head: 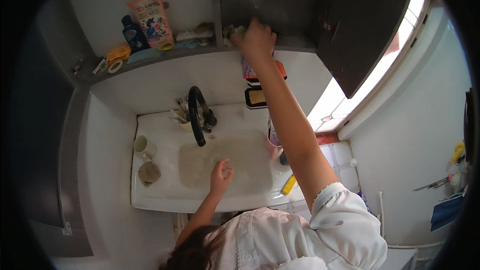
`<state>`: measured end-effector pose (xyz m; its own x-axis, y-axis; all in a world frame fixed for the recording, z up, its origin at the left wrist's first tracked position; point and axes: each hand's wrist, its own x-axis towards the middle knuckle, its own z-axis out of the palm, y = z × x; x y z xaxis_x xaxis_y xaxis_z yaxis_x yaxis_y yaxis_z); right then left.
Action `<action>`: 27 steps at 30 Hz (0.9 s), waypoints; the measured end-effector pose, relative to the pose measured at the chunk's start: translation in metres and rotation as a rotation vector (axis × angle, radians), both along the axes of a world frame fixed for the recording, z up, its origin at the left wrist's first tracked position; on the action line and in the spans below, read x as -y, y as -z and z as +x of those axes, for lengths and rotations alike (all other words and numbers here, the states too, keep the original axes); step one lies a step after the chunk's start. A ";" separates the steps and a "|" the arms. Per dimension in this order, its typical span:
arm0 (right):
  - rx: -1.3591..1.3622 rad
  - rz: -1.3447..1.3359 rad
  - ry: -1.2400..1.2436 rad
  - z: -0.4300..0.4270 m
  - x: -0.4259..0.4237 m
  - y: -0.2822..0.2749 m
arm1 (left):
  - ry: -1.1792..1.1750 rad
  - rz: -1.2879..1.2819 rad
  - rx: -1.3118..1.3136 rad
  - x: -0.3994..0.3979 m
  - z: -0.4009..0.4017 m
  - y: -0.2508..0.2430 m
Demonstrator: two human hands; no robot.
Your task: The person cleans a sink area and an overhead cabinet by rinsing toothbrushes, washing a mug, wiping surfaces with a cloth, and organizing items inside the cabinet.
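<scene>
My right hand [258, 39] reaches up to the shelf of the dark wall cabinet [270, 3]. Its fingers are beside a crumpled pale green item [234, 33]; whether they grip it is unclear. Below that hand, a purple and pink packet [248, 68] is partly hidden by my forearm. My left hand [221, 176] hangs over the white sink basin [243, 161] with fingers loosely curled and apart, holding nothing. The black curved faucet [197, 116] stands behind the basin.
Left on the sink are a white mug [144, 147] and a round greyish item [149, 173]. A toothbrush cup [186, 124] stands by the faucet. A soap dish [256, 97] is on the wall; a yellow object [289, 185] lies right. The cabinet door [360, 30] hangs open.
</scene>
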<state>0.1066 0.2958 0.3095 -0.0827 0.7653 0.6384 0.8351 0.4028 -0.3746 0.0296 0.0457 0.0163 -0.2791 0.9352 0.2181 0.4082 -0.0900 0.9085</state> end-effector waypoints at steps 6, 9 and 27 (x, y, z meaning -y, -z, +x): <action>-0.052 -0.105 -0.120 0.000 -0.029 0.007 | 0.061 0.020 0.074 0.006 -0.003 -0.014; -0.127 0.016 -0.218 0.007 -0.033 0.007 | 0.040 0.017 0.048 0.003 -0.011 -0.026; 0.008 0.070 -0.195 0.008 -0.043 0.006 | 0.045 0.086 0.141 0.000 -0.006 -0.037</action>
